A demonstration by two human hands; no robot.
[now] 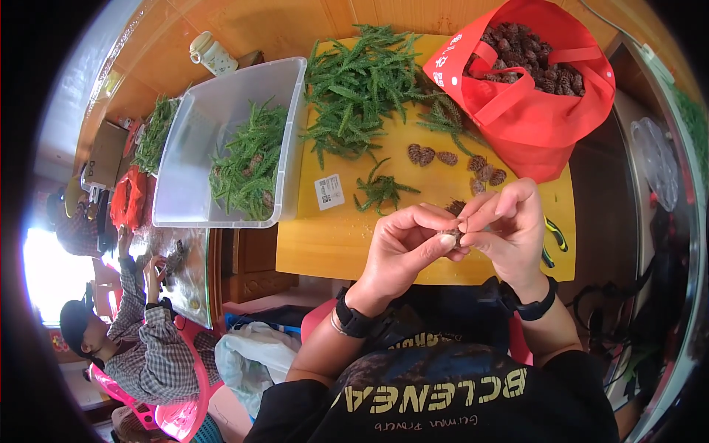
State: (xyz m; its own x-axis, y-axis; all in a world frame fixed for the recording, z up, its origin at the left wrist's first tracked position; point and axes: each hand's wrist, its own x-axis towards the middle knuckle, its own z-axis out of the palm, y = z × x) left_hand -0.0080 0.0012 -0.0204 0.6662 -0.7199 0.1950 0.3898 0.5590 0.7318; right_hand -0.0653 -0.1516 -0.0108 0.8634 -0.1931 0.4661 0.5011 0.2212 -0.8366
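Pinecone (small, brown), both hands' grip, red bag behind

The pine cone pinched between the left hand and right hand looks rough, scaly and matt. The table beneath is smooth yellow wood with a slight sheen. At its far right corner the red bag is soft matt cloth. At the left edge the storage box is translucent, smooth plastic holding feathery green sprigs.
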